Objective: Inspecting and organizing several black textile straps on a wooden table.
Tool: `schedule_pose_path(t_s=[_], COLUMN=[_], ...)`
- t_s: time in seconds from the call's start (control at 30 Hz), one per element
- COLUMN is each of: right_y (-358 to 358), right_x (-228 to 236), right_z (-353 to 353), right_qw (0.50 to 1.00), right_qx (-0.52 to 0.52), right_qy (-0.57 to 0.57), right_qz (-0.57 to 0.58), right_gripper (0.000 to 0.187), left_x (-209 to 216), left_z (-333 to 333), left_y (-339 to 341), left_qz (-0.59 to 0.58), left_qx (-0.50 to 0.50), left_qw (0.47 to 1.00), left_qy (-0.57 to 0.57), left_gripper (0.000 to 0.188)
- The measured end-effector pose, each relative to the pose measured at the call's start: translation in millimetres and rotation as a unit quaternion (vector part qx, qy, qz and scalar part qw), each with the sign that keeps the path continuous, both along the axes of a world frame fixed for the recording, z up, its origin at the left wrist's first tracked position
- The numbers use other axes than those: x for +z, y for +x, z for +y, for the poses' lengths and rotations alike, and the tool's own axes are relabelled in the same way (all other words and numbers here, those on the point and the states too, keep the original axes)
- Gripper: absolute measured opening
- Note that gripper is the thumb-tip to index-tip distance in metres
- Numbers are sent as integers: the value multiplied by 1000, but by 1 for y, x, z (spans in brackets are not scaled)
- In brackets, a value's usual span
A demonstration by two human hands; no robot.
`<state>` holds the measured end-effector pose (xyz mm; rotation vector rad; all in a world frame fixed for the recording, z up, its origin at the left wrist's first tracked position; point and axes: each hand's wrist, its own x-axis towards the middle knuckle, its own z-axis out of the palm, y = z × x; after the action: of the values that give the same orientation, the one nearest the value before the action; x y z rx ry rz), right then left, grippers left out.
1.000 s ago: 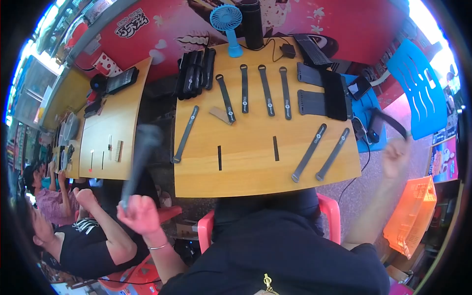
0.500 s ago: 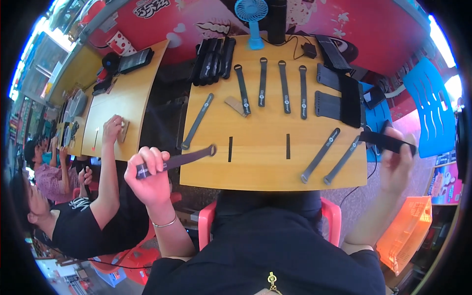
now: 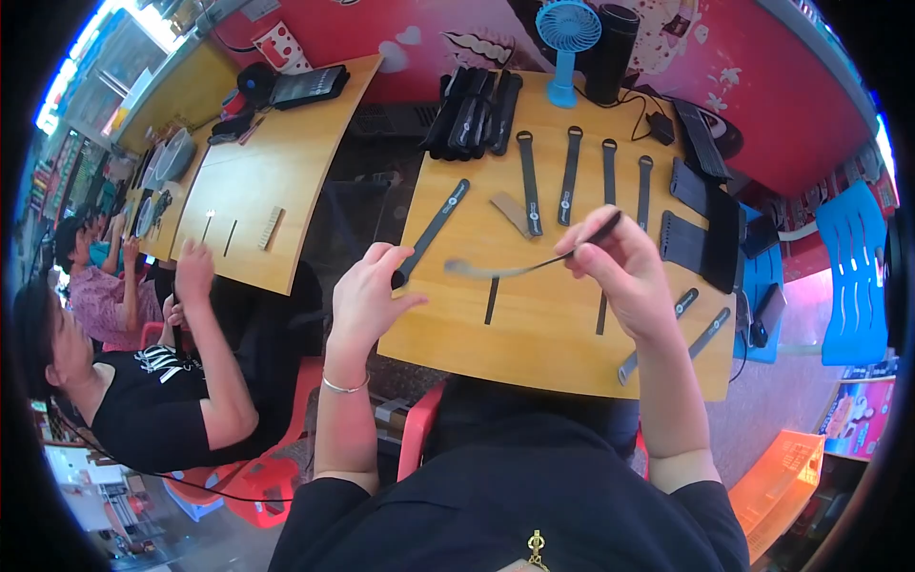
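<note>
My right hand [image 3: 620, 276] is above the front of the table, pinching a thin black strap [image 3: 543, 264]. The strap reaches leftward, and its far end is smeared by motion. With thumb and fingers apart, my left hand [image 3: 367, 300] is over the table's left edge, beside the lower end of a dark strap with a slot [image 3: 434, 229]; whether it touches that strap I cannot tell. Several similar straps [image 3: 569, 176] lie in a row farther back. Two more straps [image 3: 660, 336] lie slanted at the front right, partly hidden by my right arm.
Two short black marks [image 3: 491, 301] are on the wooden tabletop [image 3: 534, 348]. Bundled black straps [image 3: 470, 114] and a blue fan [image 3: 564, 57] stand at the back. Black pieces [image 3: 701, 238] lie at the right. A co-worker [image 3: 152, 391] sits at the left table; an orange crate [image 3: 777, 486] stands right.
My right hand has come in from the right edge to the middle with a strap. My left hand no longer holds its strap and has moved toward the table. The view has shifted.
</note>
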<state>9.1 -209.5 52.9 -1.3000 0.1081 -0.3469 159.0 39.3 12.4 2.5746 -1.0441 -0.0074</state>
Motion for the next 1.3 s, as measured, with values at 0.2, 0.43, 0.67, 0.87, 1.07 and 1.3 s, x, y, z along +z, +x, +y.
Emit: schedule_pose_path(t_s=[0.2, 0.43, 0.67, 0.87, 1.07, 1.3], right_y=[53, 109, 163, 186, 171, 51], right_x=[-38, -92, -112, -120, -102, -15], right_z=[-2, 15, 0, -8, -3, 63], right_qw=[992, 978, 930, 870, 794, 963], right_qx=[100, 153, 145, 35, -182, 56], right_qy=[-51, -13, -298, -475, -579, -253], right_qz=[60, 143, 158, 128, -45, -70], right_gripper=[15, 14, 26, 40, 35, 33], left_x=[-58, -77, -74, -79, -46, 33], left_z=[-11, -31, -39, -43, -36, -18], left_y=[33, 67, 81, 77, 60, -32], left_qz=[-43, -37, -20, -7, 12, 341], left_qx=[21, 15, -2, 16, 13, -47], left_qw=[998, 998, 999, 1000, 999, 850], left_qy=[30, 44, 30, 21, -40, -398], left_gripper=[28, 29, 22, 22, 34, 92])
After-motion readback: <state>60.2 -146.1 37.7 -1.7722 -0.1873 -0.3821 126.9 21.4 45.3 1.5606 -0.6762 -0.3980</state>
